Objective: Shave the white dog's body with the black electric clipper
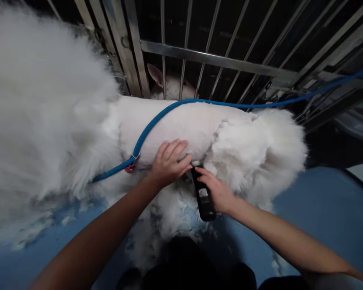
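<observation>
A large white dog with a shaved pinkish middle (172,123) stands across the view, its coat still thick and fluffy at both ends. My left hand (171,161) rests on the lower part of the bare skin, fingers stretched out. Held in my right hand (216,189) is a black hair clipper (204,197), its top end against the dog's lower flank beside the edge of the long fur (245,153). The clipper's blade is mostly hidden. A blue rope leash (153,125) with a metal ring runs over the shaved area and off to the upper right.
Metal cage bars (218,60) stand right behind the dog. Another animal with an upright pink ear (155,75) is behind them. Clumps of cut white fur (172,209) lie on the blue floor (308,217) below the dog, near my dark-clothed legs.
</observation>
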A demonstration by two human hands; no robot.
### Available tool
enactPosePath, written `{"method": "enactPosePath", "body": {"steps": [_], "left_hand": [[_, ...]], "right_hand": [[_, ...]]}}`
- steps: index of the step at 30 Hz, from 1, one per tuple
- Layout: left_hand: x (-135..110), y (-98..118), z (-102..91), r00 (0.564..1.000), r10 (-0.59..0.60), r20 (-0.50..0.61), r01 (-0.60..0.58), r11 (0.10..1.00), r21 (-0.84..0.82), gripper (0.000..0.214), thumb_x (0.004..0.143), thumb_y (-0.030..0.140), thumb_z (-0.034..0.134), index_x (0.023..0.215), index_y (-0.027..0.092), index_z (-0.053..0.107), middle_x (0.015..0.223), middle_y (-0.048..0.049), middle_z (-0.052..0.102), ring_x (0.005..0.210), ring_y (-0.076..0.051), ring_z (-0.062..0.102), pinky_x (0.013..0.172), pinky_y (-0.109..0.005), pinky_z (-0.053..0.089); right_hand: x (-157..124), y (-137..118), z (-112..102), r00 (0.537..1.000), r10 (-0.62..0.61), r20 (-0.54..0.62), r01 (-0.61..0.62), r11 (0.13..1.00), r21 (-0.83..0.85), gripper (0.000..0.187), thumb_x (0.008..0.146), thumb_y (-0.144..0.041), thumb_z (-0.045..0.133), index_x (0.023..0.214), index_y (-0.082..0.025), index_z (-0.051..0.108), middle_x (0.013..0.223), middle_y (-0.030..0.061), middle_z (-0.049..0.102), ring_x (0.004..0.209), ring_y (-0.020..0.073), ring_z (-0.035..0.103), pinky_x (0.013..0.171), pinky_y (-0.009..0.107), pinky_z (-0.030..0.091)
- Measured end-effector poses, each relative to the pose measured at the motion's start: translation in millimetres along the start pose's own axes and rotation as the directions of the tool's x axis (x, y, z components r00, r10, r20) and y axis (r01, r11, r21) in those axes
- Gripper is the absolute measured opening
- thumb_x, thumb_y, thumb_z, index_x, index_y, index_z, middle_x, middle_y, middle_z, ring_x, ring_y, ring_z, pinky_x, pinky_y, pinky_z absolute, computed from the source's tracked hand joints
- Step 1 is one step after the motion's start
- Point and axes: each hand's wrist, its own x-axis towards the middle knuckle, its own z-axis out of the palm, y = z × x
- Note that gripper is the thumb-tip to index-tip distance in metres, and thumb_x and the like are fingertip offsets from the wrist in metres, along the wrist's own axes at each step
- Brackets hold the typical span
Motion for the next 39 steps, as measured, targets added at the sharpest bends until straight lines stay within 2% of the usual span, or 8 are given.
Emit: {"method": "enactPosePath", "body": {"steps": [3,5,10,15,21,27,34,39], "left_hand": [[-19.7,-4.3,8.7,0.989,-0.104,0.106,0.104,0.995,0.009,0.044,0.09,0.055,0.054,0.131,0.039,0.057,0.142,-0.007,0.057,0.133,-0.029,0.05,0.106,-0.053,0.037],[-21.0,-12.2,13.4,0.977,-0.157,0.142,0.161,0.987,-0.011,0.051,0.088,0.057,0.055,0.137,0.041,0.051,0.148,-0.0069,0.051,0.138,-0.03,0.044,0.109,-0.055,0.032],[-5.5,-29.6,17.3,0.983,-0.186,-0.015,0.184,0.98,-0.081,0.06,0.083,0.062,0.061,0.134,0.031,0.058,0.147,-0.0132,0.051,0.14,-0.036,0.039,0.116,-0.058,0.019],[5.6,-30.9,9.9,0.973,-0.229,0.015,0.229,0.962,-0.149,0.061,0.083,0.057,0.063,0.136,0.029,0.056,0.153,-0.0128,0.043,0.142,-0.036,0.036,0.119,-0.056,0.016],[14.5,-27.1,4.6,0.969,-0.247,0.003,0.245,0.959,-0.141,0.061,0.081,0.058,0.065,0.133,0.027,0.057,0.151,-0.0132,0.045,0.144,-0.036,0.034,0.119,-0.056,0.016],[19.0,-26.9,4.8,0.969,-0.245,-0.04,0.239,0.963,-0.124,0.06,0.081,0.056,0.066,0.132,0.025,0.058,0.149,-0.0148,0.048,0.143,-0.036,0.035,0.119,-0.057,0.016],[22.1,-26.0,2.6,0.961,-0.277,-0.013,0.272,0.951,-0.147,0.058,0.081,0.053,0.067,0.132,0.025,0.058,0.15,-0.0139,0.047,0.143,-0.036,0.034,0.119,-0.057,0.016],[24.6,-25.9,2.9,0.963,-0.269,-0.016,0.264,0.953,-0.15,0.058,0.082,0.053,0.066,0.132,0.025,0.057,0.15,-0.014,0.046,0.143,-0.036,0.035,0.119,-0.058,0.017]], "right_hand": [[3.0,-2.8,7.3,0.994,-0.099,-0.056,0.097,0.995,-0.024,0.035,0.087,-0.02,0.052,0.122,-0.023,0.054,0.144,0.0148,0.053,0.118,0.028,0.064,0.084,0.042,0.06],[11.0,-1.0,11.0,0.996,-0.079,-0.049,0.075,0.994,-0.074,0.035,0.087,-0.019,0.051,0.121,-0.023,0.056,0.144,0.0132,0.053,0.114,0.0281,0.065,0.084,0.042,0.06],[21.6,-4.9,11.2,0.999,-0.007,0.052,0.015,0.988,-0.151,0.037,0.087,-0.018,0.048,0.124,-0.016,0.053,0.144,0.0208,0.05,0.109,0.0295,0.067,0.081,0.044,0.06],[22.5,-15.9,6.1,0.996,-0.083,-0.04,0.077,0.989,-0.124,0.036,0.09,-0.022,0.045,0.126,-0.018,0.05,0.145,0.019,0.05,0.113,0.0271,0.065,0.083,0.04,0.06],[25.7,-9.5,13.5,0.998,0.058,-0.02,-0.061,0.977,-0.204,0.04,0.084,-0.017,0.049,0.123,-0.015,0.049,0.14,0.0228,0.053,0.107,0.0282,0.067,0.077,0.042,0.061],[27.6,-19.1,10.9,0.999,-0.043,-0.003,0.041,0.973,-0.229,0.035,0.089,-0.018,0.045,0.123,-0.021,0.051,0.143,0.0159,0.053,0.109,0.0267,0.066,0.083,0.041,0.059],[21.4,-16.2,13.4,0.973,0.209,0.098,-0.167,0.931,-0.324,0.043,0.081,-0.016,0.05,0.123,-0.011,0.05,0.134,0.0236,0.057,0.095,0.0273,0.07,0.072,0.04,0.061],[17.3,-19.8,9.1,0.993,-0.021,0.116,0.053,0.958,-0.28,0.032,0.09,-0.016,0.043,0.12,-0.021,0.055,0.141,0.0134,0.055,0.103,0.0237,0.067,0.081,0.039,0.059]]}}
